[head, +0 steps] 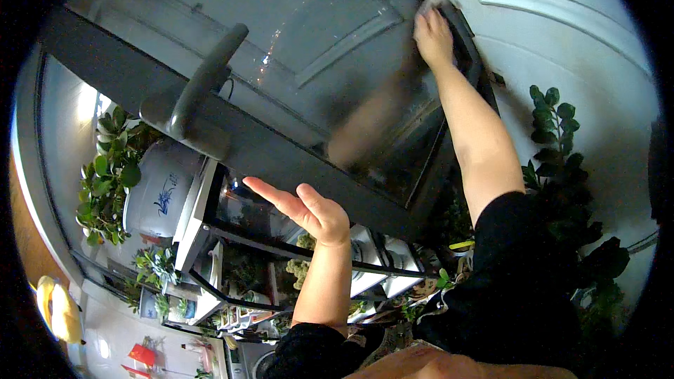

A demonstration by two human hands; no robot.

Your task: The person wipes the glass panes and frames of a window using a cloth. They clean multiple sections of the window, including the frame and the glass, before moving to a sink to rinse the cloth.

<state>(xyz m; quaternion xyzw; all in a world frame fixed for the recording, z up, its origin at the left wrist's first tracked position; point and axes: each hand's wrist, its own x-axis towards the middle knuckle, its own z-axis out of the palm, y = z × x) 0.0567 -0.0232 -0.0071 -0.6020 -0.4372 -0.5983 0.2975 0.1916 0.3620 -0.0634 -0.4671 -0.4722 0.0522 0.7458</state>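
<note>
My right hand [435, 42] reaches to the far corner of a glass door pane [295, 21]. In it is a crumpled whitish cloth or wipe [434, 2], held against the glass beside the dark frame. The hand is slightly blurred. My left hand [303, 210] is held out with nothing in it, thumb apart from the fingers. It is close to the door's dark grey frame [295, 155]; whether it touches the frame I cannot tell. A grey lever handle [208, 81] projects from that frame, up and left of my left hand.
Beyond the frame stand a shelf rack [247, 239] of potted plants and a white pot [163, 189] with a leafy green plant [108, 168]. Another leafy plant [558, 121] grows beside a white panelled door [568, 52] at right. A yellow object [58, 310] is at lower left.
</note>
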